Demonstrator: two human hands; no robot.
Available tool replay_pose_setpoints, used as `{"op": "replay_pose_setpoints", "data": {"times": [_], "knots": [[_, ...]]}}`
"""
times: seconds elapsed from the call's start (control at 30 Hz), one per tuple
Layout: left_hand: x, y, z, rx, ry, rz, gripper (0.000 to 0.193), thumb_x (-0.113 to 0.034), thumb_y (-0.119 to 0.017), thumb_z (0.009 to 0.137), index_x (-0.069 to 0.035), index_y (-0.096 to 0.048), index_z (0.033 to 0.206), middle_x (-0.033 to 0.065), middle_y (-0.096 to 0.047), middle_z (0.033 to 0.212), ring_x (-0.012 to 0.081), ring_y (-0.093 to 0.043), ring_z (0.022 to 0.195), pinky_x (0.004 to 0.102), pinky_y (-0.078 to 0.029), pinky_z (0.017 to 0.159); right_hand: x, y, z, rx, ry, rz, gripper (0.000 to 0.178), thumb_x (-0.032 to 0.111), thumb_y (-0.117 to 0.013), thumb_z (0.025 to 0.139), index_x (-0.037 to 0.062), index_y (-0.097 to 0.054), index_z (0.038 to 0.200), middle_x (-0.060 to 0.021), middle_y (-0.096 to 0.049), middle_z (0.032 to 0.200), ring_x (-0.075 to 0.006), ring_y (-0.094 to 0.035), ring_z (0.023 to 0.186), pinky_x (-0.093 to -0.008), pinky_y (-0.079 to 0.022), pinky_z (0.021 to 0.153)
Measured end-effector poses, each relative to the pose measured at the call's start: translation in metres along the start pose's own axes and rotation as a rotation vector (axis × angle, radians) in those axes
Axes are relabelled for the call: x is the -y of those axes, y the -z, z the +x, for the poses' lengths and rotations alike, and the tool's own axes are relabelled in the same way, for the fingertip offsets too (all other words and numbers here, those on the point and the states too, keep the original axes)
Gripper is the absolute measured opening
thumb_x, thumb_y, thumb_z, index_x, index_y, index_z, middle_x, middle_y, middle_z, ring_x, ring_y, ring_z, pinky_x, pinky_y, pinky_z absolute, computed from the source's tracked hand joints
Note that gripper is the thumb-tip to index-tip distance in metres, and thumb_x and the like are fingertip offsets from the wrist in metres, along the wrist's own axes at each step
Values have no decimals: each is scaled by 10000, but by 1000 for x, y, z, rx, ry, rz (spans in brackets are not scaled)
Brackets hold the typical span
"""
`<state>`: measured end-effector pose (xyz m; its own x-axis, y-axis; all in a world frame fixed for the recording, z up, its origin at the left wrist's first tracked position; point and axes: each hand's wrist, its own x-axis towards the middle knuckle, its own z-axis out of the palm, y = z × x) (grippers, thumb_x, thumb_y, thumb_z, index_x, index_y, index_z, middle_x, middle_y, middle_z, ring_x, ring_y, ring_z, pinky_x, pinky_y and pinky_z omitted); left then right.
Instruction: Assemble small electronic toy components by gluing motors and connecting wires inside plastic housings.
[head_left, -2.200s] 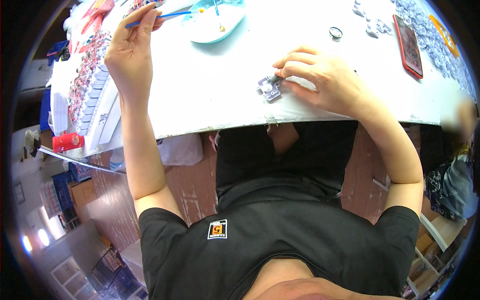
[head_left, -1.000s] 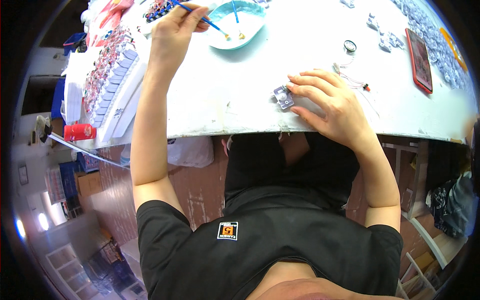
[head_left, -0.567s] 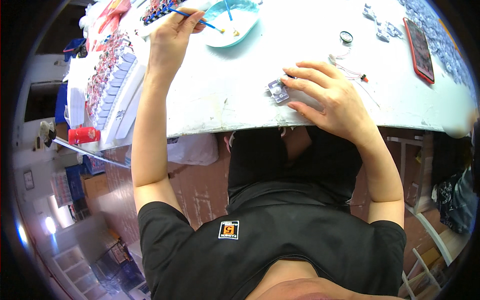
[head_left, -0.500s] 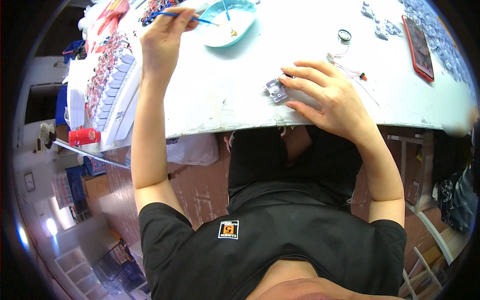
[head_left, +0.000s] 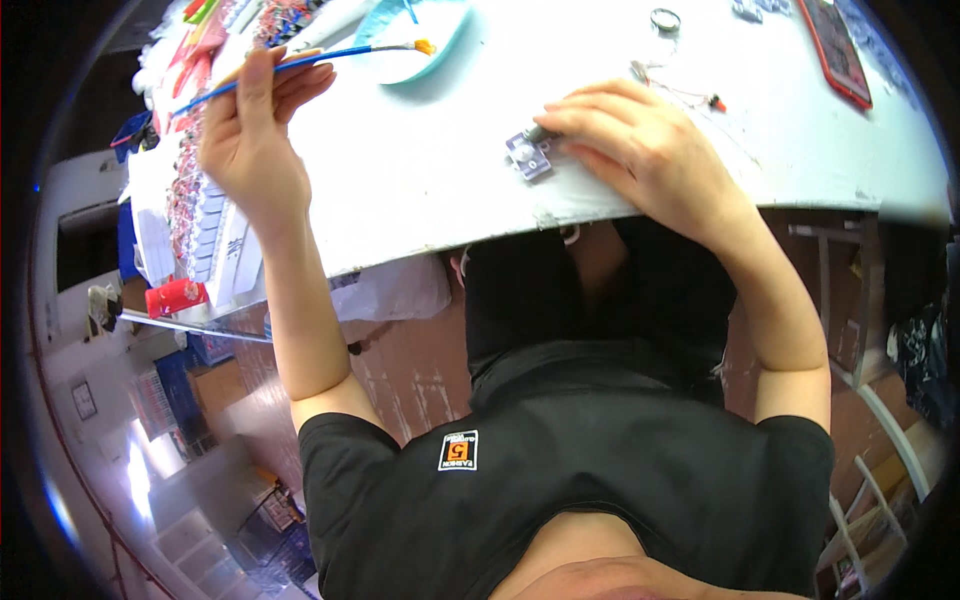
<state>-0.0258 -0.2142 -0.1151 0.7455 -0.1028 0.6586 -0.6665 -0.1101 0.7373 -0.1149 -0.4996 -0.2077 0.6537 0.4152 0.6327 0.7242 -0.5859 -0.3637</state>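
My left hand point(head_left: 250, 140) is raised over the left part of the white table point(head_left: 420, 180). It grips a thin blue paintbrush point(head_left: 330, 55) whose orange-loaded tip hovers at the near rim of a pale teal dish point(head_left: 425, 40). My right hand point(head_left: 640, 150) lies flat near the table's front edge. Its fingertips press on a small grey-purple flat piece point(head_left: 528, 155), which sticks out to the left of the fingers.
A red phone-like slab point(head_left: 835, 45) lies at the far right, a small ring point(head_left: 665, 18) and a thin wire with a red end point(head_left: 700, 98) behind my right hand. Rows of small paint pots point(head_left: 200, 210) line the left edge. A red container point(head_left: 175, 297) sits lower left.
My left hand has drawn back from the teal dish toward the left, lifting the brush tip out to the rim. My right hand has stayed on the small piece.
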Motion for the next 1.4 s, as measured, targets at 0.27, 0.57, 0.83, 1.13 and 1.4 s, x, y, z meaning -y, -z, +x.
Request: {"op": "replay_pose_setpoints", "data": {"times": [0.27,0.57,0.83,1.13,1.4], "knots": [[-30,-25,-102,241,-346,260,218,-114,-522,1026,101,-519,1061,292,-664,890,379,-723,743,455,-656,630,-1,-6,2,-62,9,-17,291,112,-740,821,44,-662,1093,-74,-658,948,-249,-623,932,-359,-522,814],[-30,-23,-124,179,-266,211,203,-97,-585,997,90,-562,1071,291,-704,917,381,-736,836,455,-613,759,3,-11,-1,22,-137,-17,223,265,-686,877,87,-615,991,-90,-615,970,-255,-618,986,-372,-490,885],[-25,-28,-122,236,-138,192,194,-103,-574,1002,42,-533,1125,289,-706,964,355,-736,884,445,-596,804,3,-7,2,-10,-82,-44,234,154,-748,820,72,-630,1005,-61,-633,903,-241,-613,928,-357,-519,780],[-37,-19,-110,522,-247,325,216,-107,-552,1012,94,-533,1086,275,-693,908,384,-726,818,481,-636,707,4,-8,2,-26,-91,-34,226,130,-756,806,71,-645,994,-67,-646,899,-255,-621,919,-364,-527,777],[-29,-16,-113,304,-69,242,167,-69,-584,990,81,-583,1064,242,-711,946,325,-736,843,403,-613,772,4,-7,1,-18,-72,-50,216,121,-749,815,61,-660,1002,-72,-670,924,-264,-635,941,-365,-538,797]]}}
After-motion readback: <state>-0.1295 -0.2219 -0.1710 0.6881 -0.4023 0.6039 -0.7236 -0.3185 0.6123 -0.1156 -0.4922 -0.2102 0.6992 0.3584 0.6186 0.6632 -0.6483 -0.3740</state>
